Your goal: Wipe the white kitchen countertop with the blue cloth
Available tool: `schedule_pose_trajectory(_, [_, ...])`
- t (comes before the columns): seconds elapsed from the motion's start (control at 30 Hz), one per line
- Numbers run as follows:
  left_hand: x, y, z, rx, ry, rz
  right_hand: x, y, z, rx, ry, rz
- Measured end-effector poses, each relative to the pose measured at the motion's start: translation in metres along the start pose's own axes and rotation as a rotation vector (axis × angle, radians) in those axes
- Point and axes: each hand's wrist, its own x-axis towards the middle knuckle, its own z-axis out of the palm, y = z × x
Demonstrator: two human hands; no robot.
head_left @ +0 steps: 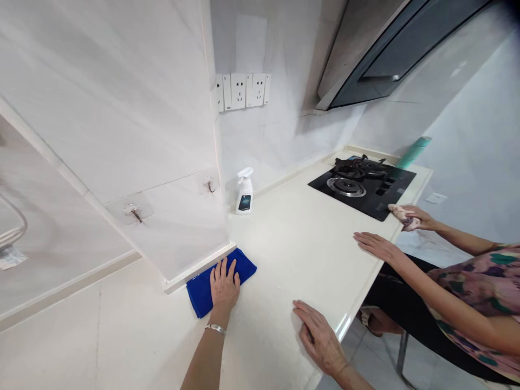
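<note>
A folded blue cloth [200, 292] lies on the pale countertop [280, 260], against the foot of the white wall corner. My left hand [225, 285] rests flat on top of it, palm down, fingers spread; a silver bracelet circles the wrist. To the right, my right hand [319, 336] touches the counter near its front edge, fingers stretched out, with nothing visible in it. A white spray bottle [244, 192] with a dark label stands upright by the back wall, beyond the cloth.
At the right a co-worker in a floral top [483, 292] presses a pale rag [406, 216] by the black gas hob [365, 197]; their other hand lies on the counter. A green cylinder [413, 153] stands behind. Wall hooks [133, 213], sockets [244, 91] and a range hood [365, 59] are above.
</note>
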Motion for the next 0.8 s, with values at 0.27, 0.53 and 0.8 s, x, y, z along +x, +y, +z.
schedule_pose_trajectory(0.27, [-0.061,-0.032,-0.022,0.088,0.019,0.088,-0.001,-0.001,0.004,-0.005,0.038,-0.016])
schedule_pose_trajectory(0.53, [-0.18,-0.006,-0.027,0.193,0.135,0.055,-0.005,0.009,0.009,-0.019,0.081,-0.056])
schedule_pose_trajectory(0.8, [-0.208,0.017,-0.043,-0.233,0.066,-0.003,0.023,-0.094,0.036,0.191,0.037,-0.122])
